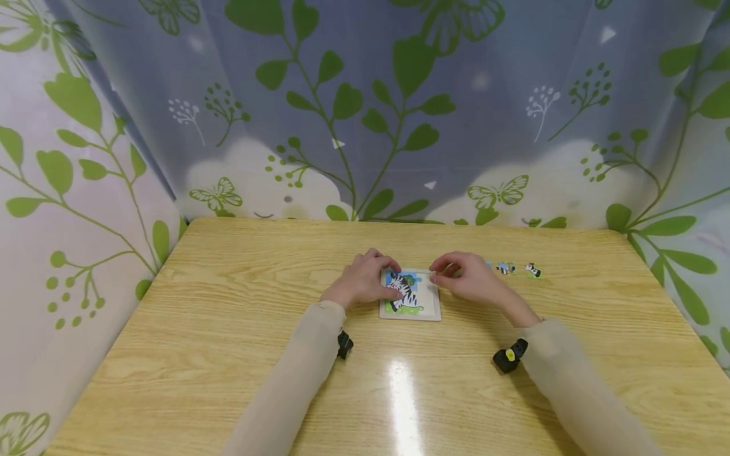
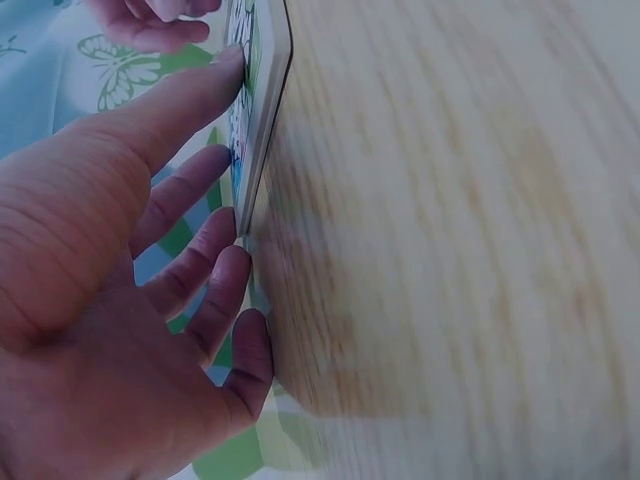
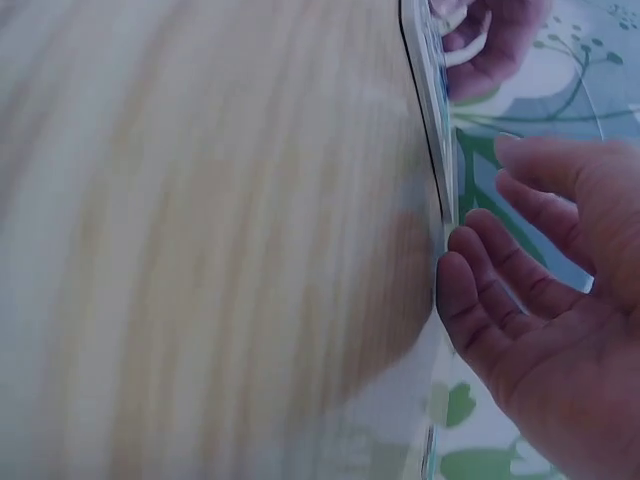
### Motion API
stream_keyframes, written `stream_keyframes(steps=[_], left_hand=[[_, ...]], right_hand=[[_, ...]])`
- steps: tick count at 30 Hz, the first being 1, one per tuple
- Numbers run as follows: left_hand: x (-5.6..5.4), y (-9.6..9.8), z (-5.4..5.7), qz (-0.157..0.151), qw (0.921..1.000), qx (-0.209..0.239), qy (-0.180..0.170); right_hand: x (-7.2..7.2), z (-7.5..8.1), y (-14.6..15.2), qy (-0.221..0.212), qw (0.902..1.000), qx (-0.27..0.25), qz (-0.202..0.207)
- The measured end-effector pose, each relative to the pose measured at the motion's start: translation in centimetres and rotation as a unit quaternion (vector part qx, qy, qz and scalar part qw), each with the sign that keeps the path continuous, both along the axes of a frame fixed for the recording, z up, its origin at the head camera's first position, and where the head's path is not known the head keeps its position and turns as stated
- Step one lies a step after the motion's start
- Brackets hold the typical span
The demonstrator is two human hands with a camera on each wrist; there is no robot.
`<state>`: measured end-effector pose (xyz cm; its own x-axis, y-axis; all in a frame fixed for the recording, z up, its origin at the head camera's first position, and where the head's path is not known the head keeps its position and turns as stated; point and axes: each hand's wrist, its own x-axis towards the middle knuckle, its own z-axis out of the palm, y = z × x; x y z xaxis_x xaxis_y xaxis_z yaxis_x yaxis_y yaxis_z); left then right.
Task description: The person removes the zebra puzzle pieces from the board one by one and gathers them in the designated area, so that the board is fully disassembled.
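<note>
A square jigsaw board [image 1: 431, 309] with a zebra picture lies flat on the table; its right part shows bare white. My left hand [image 1: 365, 277] rests on its left side, with the thumb [image 2: 205, 85] pressed on the picture and the other fingers loosely spread by the board's edge. At the board's upper right corner is my right hand [image 1: 467, 277], thumb and forefinger tips bent toward each other. Nothing shows between the right fingers [image 3: 530, 170] in the right wrist view.
Several loose jigsaw pieces [image 1: 505, 268] lie right of the right hand, one piece [image 1: 533, 270] farthest out. The wooden table [image 1: 228, 278] meets a leaf-patterned curtain [image 1: 365, 114] at the back. Black wrist cameras sit at both sleeves, the right camera [image 1: 509, 356] near the table.
</note>
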<state>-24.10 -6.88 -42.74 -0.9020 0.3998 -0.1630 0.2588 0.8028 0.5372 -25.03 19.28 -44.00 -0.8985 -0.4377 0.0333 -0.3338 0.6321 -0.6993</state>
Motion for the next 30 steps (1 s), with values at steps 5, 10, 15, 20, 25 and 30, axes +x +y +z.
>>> stream_keyframes(steps=[5, 10, 15, 20, 25, 30], left_hand=[[0.0, -0.1, 0.0, -0.003, 1.0, 0.001, -0.002], [-0.1, -0.1, -0.3, -0.002, 1.0, 0.003, -0.003], [-0.1, -0.1, -0.4, -0.001, 1.0, 0.006, -0.004], [-0.1, -0.2, -0.4, -0.002, 1.0, 0.005, -0.002], [-0.1, -0.2, -0.4, -0.002, 1.0, 0.004, -0.001], [-0.1, -0.1, -0.4, -0.001, 1.0, 0.002, 0.0]], right_hand=[[-0.3, -0.1, -1.2, 0.004, 0.9995, 0.025, 0.018], [-0.6, -0.2, -2.0, 0.033, 0.9978, 0.053, 0.023], [-0.7, -0.2, -2.5, 0.05, 0.9964, 0.064, 0.023], [-0.8, -0.1, -2.8, 0.049, 0.9965, 0.066, 0.018], [-0.9, -0.1, -3.2, 0.043, 0.9965, 0.07, 0.014], [-1.0, -0.1, -3.4, 0.02, 0.9974, 0.069, 0.006]])
